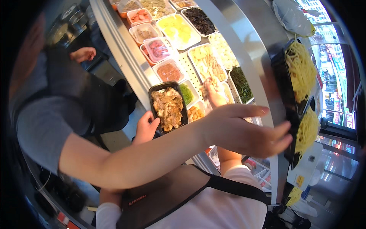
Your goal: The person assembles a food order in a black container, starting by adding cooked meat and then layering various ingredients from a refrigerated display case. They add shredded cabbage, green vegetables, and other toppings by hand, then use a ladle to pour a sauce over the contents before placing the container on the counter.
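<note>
My left hand grips the near left side of a black rectangular takeaway tray, which holds a heap of browned, chopped food, perhaps meat or mushrooms. Over the ingredient containers, my right hand reaches down with its fingers drawn together by a white tub of pale strips; what they hold, if anything, I cannot make out. A co-worker's bare arm crosses in front of me from the left, hiding part of my right arm. That co-worker's hand stretches toward black trays of yellow noodles.
Tubs of ingredients fill the counter: yellow slices, black strips, dark green shreds, pink food and minced food. A metal ledge runs along their right. The co-worker's other hand is at the left.
</note>
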The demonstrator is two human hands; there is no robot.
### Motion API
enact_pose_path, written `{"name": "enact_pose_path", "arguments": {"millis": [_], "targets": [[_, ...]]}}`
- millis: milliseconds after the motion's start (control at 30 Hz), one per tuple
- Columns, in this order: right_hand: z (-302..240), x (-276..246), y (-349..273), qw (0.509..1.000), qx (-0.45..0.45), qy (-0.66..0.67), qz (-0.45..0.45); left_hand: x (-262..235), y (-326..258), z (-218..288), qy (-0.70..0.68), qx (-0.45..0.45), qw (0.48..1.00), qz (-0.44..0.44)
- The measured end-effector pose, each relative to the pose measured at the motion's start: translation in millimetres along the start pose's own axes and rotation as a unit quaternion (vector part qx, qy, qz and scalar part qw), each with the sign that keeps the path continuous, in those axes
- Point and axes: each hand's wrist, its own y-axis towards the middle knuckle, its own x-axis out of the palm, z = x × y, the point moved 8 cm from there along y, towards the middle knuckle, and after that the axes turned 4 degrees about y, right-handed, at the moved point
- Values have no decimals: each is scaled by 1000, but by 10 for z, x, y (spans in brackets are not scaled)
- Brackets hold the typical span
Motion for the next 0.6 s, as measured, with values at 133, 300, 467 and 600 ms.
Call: {"name": "enact_pose_path", "arguments": {"millis": [133,300,467,600], "targets": [[91,629,-978,958,94,61,-265,76,-150,-160,3,28,999,-35],[180,633,-1690,991,-38,-87,-99,222,-560,-278,-58,45,991,-115],[146,762,-2265,971,-27,-213,-106,77,-972,-525,-153,-42,964,-212],[263,951,-2713,975,-58,-159,-145,-121,-1408,-646,-182,-45,960,-209]]}}
